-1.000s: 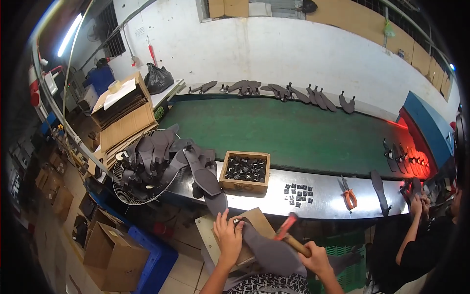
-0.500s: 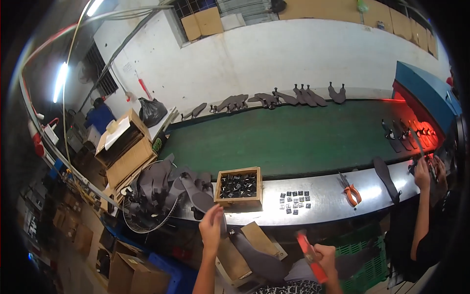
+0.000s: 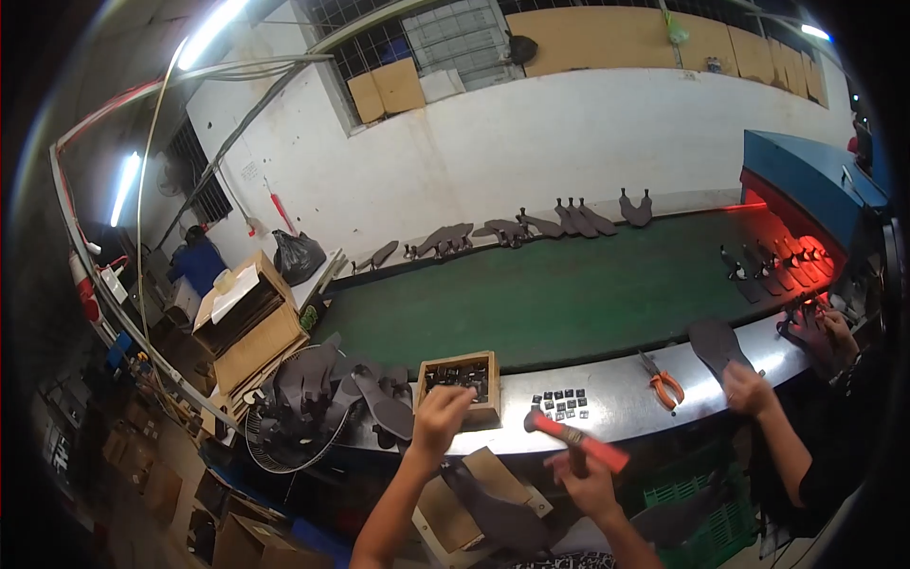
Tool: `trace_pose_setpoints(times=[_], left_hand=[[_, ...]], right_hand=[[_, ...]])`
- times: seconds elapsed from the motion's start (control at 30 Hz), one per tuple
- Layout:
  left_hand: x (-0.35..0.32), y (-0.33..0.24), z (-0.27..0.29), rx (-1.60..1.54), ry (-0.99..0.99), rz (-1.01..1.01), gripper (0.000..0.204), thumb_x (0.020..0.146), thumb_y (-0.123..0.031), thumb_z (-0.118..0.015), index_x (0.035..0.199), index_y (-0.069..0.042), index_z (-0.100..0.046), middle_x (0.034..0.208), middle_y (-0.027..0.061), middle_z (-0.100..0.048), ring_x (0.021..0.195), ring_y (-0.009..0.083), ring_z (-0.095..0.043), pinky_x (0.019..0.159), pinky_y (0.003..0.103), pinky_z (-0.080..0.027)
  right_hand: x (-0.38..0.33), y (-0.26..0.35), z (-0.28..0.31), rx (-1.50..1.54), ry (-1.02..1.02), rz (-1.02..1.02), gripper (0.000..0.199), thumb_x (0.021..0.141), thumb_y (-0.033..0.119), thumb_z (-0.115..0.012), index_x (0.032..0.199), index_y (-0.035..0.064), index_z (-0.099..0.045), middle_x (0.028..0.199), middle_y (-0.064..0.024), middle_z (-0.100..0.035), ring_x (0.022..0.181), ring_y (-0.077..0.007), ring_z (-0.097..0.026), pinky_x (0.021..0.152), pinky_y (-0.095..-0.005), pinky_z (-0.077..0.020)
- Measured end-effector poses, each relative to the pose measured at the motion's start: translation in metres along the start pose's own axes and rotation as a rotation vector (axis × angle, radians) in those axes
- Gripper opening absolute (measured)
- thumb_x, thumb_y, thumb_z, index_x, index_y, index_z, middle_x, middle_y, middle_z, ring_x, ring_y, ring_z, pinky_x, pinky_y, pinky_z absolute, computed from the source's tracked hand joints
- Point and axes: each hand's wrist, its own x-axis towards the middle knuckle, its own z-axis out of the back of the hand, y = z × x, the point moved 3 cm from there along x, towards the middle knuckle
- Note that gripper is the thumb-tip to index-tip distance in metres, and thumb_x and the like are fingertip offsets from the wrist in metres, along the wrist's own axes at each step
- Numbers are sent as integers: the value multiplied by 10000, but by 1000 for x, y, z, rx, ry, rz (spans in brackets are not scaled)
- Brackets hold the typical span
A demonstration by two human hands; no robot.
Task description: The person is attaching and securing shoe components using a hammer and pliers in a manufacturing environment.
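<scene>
Just ahead of left hand [image 3: 441, 417]: small wooden box [image 3: 462, 379] of dark fittings, fingers curled at its rim, grasp unclear. Right hand [image 3: 588, 484] clenched on orange-handled hammer [image 3: 573, 438], head raised. Dark sole [image 3: 498, 512] lies below, between hands. Pick one fitting cleanly; keep hammer clear.

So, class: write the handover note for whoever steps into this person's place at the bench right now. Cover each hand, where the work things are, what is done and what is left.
Left hand: raised over the front edge of the small wooden box of dark metal pieces, fingers curled; whether it holds a piece cannot be told.
Right hand: gripping the red-handled hammer, head up and to the left.
Dark shoe sole: lying on the cardboard-topped stand in front of the body, no hand on it.
Loose small dark pieces: on the steel ledge right of the box.
Done: sole in place. Left: piece not yet on the sole, no hammering yet.
</scene>
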Motion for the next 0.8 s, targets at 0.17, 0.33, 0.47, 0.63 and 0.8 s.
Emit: trace_pose_setpoints(times=[0.17, 0.33, 0.47, 0.63, 0.8], left_hand=[[-1, -109, 80, 202, -69, -341, 278, 724, 34, -699, 996, -11, -735, 1039, 76, -649, 785, 159, -620, 660, 261, -527], [-21, -134, 107, 161, -59, -318, 274, 703, 17, -737, 974, -23, -740, 1049, 62, -639, 845, 153, -582, 620, 253, -493], [-45, -135, 108, 190, -85, -282, 256, 716, 20, -741, 966, -34, -747, 1045, 60, -641, 849, 151, -596, 599, 252, -496], [-80, -114, 84, 284, -169, -229, 248, 757, -34, -724, 1002, -73, -743, 1067, 38, -657, 888, 130, -598, 733, 247, -518], [-117, -48, 37, 93, -211, 733, 425, 748, -264, -786, 1090, -52, -651, 1086, 97, -626, 1041, 310, -547, 906, 419, -430]], right_hand=[[18, 49, -28, 239, 218, -1, 366, 974, 274, -593, 1164, -38, -624, 905, -134, -697, 471, -28, -444, 420, -190, -357], [6, 86, -62, 294, 433, -140, 205, 884, 61, -628, 1045, -58, -673, 887, -94, -680, 522, -39, -501, 447, -188, -384], [0, 80, -73, 235, 500, 48, 204, 838, 6, -697, 1039, -21, -684, 975, -116, -672, 705, -95, -613, 555, -202, -481], [1, 70, -87, 162, 505, -75, 187, 843, 15, -712, 1025, -16, -680, 1043, -114, -670, 906, -146, -645, 765, -248, -535], [37, 20, -97, -72, 505, -7, 323, 847, 46, -713, 1146, -36, -624, 1007, -90, -713, 940, -146, -676, 843, -276, -535]])
